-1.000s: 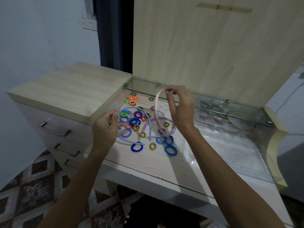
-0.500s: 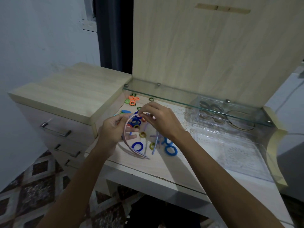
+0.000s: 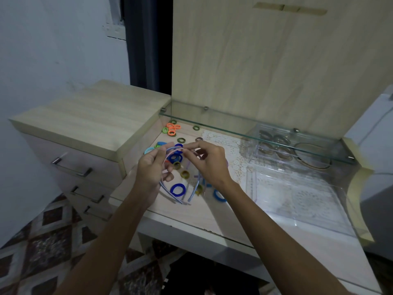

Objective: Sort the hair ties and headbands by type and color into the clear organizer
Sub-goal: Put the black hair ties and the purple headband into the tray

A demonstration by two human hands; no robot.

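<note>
Both hands pinch thin headbands (image 3: 170, 150) above the scattered hair ties (image 3: 178, 189), left hand (image 3: 152, 167) and right hand (image 3: 209, 165) gripping the arcs, so they should be gathered flush, then carried right under the low glass shelf (image 3: 255, 133) to the clear organizer (image 3: 297, 188).

Pale wall (image 3: 53, 50), wooden drawer unit (image 3: 89, 124) — patterned tile floor (image 3: 42, 241).

Orange hair ties (image 3: 172, 129) beside green-and-black striped ties (image 3: 181, 139); royal-blue ties (image 3: 178, 189); olive ties (image 3: 184, 174). Pastel blue, pink and lilac headbands (image 3: 168, 161). Clear organizer (image 3: 302, 201) over white lace mat (image 3: 221, 138). Pale woodgrain desk (image 3: 191, 216); brown-and-white diamond floor tiles (image 3: 49, 241).
</note>
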